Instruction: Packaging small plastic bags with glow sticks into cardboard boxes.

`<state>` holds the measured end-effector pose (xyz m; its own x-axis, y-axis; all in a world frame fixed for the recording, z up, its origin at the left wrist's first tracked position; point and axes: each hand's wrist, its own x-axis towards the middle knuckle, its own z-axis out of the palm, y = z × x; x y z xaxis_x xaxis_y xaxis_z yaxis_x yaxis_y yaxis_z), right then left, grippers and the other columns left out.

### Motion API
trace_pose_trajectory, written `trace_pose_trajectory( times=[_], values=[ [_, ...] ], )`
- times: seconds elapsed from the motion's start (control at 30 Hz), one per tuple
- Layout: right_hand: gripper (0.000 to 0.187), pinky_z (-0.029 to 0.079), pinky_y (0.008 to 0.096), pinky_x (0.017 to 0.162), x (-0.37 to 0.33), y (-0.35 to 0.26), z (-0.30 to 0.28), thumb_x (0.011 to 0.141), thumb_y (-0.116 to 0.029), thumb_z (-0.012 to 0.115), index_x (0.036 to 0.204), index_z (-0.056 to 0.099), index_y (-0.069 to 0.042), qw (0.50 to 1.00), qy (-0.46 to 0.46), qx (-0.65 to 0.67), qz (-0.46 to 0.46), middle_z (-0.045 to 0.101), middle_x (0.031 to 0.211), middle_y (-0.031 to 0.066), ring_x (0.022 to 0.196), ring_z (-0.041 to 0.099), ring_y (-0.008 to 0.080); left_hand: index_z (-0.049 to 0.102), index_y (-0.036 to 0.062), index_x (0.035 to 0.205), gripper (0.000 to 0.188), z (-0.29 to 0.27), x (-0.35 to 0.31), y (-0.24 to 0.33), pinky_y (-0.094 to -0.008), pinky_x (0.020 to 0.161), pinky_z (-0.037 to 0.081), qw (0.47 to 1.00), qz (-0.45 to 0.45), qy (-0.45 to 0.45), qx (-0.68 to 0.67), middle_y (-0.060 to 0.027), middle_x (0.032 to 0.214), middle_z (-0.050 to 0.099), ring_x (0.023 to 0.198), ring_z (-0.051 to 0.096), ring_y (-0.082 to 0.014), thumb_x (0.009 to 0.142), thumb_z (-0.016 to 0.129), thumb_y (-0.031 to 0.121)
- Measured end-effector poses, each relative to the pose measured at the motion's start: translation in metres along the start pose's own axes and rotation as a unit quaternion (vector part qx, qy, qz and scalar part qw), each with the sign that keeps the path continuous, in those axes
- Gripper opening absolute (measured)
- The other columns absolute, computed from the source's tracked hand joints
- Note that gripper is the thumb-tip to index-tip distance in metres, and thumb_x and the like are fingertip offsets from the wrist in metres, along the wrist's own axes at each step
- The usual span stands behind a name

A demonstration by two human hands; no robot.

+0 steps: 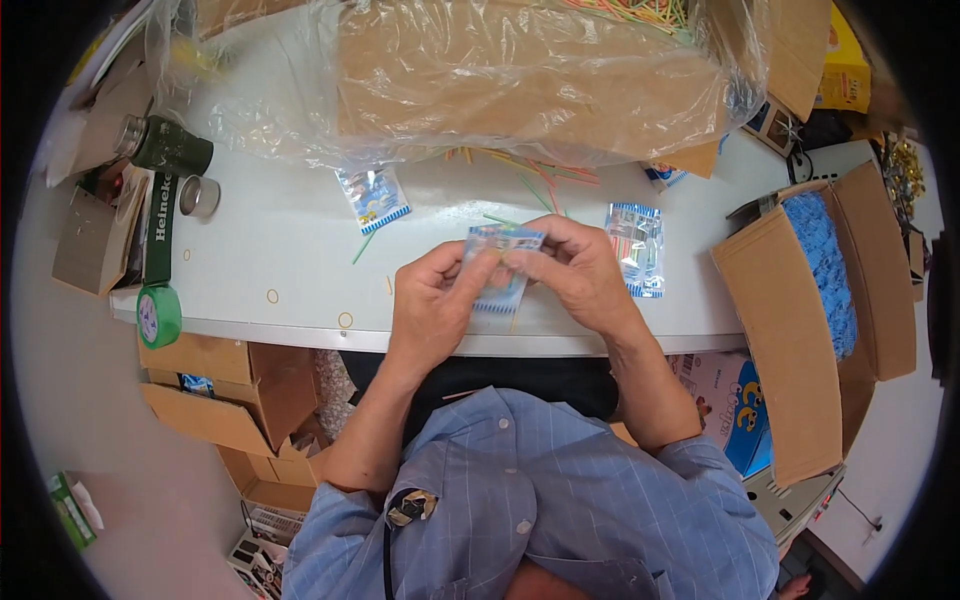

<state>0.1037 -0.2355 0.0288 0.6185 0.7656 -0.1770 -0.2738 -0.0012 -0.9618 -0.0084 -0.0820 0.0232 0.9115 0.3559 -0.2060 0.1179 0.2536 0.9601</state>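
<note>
Over the near part of the white table, a small see-through packet (498,292) with blue and white print is pinched by its upper part in both hands. My left hand (430,308) grips its left side between thumb and bent fingers. On the other side my right hand (582,268) is closed on the top right corner, thumb across the front. The thumbs nearly meet, and the packet is slightly blurred. A similar packet (637,252) with thin coloured sticks inside lies right of my right hand. Another packet (374,198) rests beyond my left hand, a green stick (362,248) beside it.
A carton (520,75) lined with see-through plastic fills the table's far side, with thin coloured sticks (630,10) inside. Loose sticks (545,178) lie before it. At right stands an open cardboard box (780,330) of blue packets. Green tape (160,316) sits at the left edge.
</note>
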Motion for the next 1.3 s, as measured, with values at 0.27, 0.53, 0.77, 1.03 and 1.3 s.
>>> trace_pose_trajectory(
  times=[0.27, 0.53, 0.77, 1.03, 1.3],
  values=[
    [0.021, 0.05, 0.0258, 0.058, -0.027, -0.039, -0.073, 0.088, -0.01, 0.07, 0.102, 0.061, 0.001, 0.974, 0.145, -0.149, 0.09, 0.071, 0.081, 0.0066, 0.07, 0.064, 0.01, 0.066, -0.0082, 0.105, 0.059, -0.1, 0.058, 0.006, -0.05, 0.095, 0.043, 0.619, 0.148, 0.32, 0.702, -0.0291, 0.118, 0.061, 0.114, 0.055, -0.0427, 0.082, 0.074, 0.045],
    [0.029, 0.047, 0.0313, 0.058, -0.038, -0.057, -0.078, 0.082, -0.013, 0.075, 0.105, 0.062, -0.001, 0.771, 0.258, -0.581, -0.034, 0.063, 0.073, 0.0113, 0.062, 0.058, 0.0176, 0.068, -0.0044, 0.096, 0.041, -0.084, 0.077, -0.002, -0.0487, 0.088, 0.042, 0.785, 0.192, 0.276, 0.52, -0.0211, 0.098, 0.063, 0.099, 0.056, -0.0395, 0.068, 0.085, 0.019],
    [0.012, 0.046, 0.0289, 0.061, 0.057, -0.141, -0.052, 0.089, -0.008, 0.067, 0.097, 0.068, 0.002, 0.738, 0.208, -0.537, -0.351, 0.061, 0.079, 0.0097, 0.064, 0.056, 0.0173, 0.068, -0.0015, 0.093, 0.029, -0.099, 0.078, -0.019, -0.0442, 0.085, 0.042, 0.773, 0.212, 0.306, 0.513, -0.0155, 0.089, 0.063, 0.091, 0.055, -0.0359, 0.069, 0.081, 0.006],
    [0.032, 0.053, 0.0449, 0.078, 0.256, -0.165, -0.046, 0.082, -0.03, 0.069, 0.092, 0.073, 0.0, 0.805, 0.036, -0.565, -0.175, 0.07, 0.095, 0.0216, 0.086, 0.068, 0.0348, 0.067, -0.0026, 0.093, 0.024, -0.096, 0.083, -0.016, -0.045, 0.086, 0.044, 0.786, 0.183, 0.314, 0.5, -0.0161, 0.091, 0.062, 0.094, 0.054, -0.0369, 0.072, 0.076, 0.003],
    [0.052, 0.05, 0.0398, 0.09, 0.314, -0.153, -0.003, 0.073, -0.033, 0.078, 0.111, 0.068, 0.002, 0.792, 0.031, -0.595, -0.131, 0.069, 0.107, 0.0211, 0.101, 0.065, 0.0315, 0.066, -0.0045, 0.097, 0.029, -0.105, 0.076, -0.021, -0.0447, 0.081, 0.046, 0.779, 0.163, 0.31, 0.52, -0.0183, 0.091, 0.058, 0.09, 0.056, -0.0385, 0.072, 0.076, 0.004]
  ],
)
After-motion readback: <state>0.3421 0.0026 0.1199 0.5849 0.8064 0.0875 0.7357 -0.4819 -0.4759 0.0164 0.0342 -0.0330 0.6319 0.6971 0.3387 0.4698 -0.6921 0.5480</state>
